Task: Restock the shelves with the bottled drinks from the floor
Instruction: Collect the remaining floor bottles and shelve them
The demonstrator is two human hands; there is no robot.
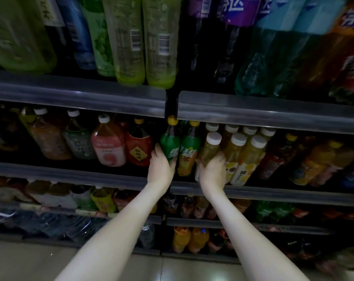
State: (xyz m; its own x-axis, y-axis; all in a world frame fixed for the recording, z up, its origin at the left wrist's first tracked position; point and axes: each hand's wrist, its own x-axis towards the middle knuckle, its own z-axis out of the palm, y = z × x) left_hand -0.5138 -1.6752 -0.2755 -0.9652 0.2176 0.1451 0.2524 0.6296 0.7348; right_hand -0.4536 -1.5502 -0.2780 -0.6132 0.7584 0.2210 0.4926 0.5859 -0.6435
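Wrapped tight in the left hand (160, 166) grip, the green bottle (170, 144) stands tall on the middle shelf (70, 174), while the right hand (212, 169) cups the yellow bottle (209, 151) just right of it.

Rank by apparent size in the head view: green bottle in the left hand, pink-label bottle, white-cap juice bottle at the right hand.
1. Pink-label bottle: looks largest, clearly widest.
2. Green bottle, held by the left hand.
3. White-cap juice bottle at the right hand.
2 and 3 look close; hands hide their lower parts, so that order is unsure.
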